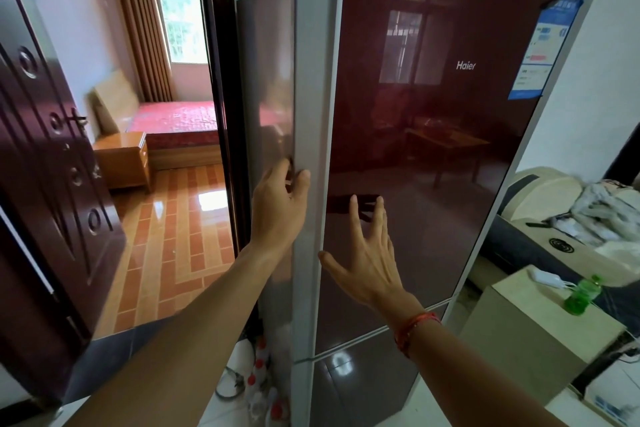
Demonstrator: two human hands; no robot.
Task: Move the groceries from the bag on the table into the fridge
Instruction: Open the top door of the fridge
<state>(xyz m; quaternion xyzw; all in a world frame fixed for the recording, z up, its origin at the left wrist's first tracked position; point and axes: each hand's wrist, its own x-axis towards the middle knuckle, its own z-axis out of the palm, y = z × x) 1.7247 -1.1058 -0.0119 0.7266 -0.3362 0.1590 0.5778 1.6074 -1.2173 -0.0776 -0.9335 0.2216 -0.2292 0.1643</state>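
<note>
- Fridge (433, 149), door closed, fills the centre to 1 o'clock; its base is cut off at 6 o'clock.
- Left grip (280, 204) curls round the fridge's left edge; fingertips hidden in the seam.
- Right grip (367, 263), fingers spread flat on the glass, holds nothing.

The brand name "Haier" (465, 65) was printed in pale letters on the glossy dark red fridge door (433, 156), toward its right side. A blue and white label sticker (543, 48) was fixed at the door's upper right corner, but its print was too small and blurred to be read.
</note>
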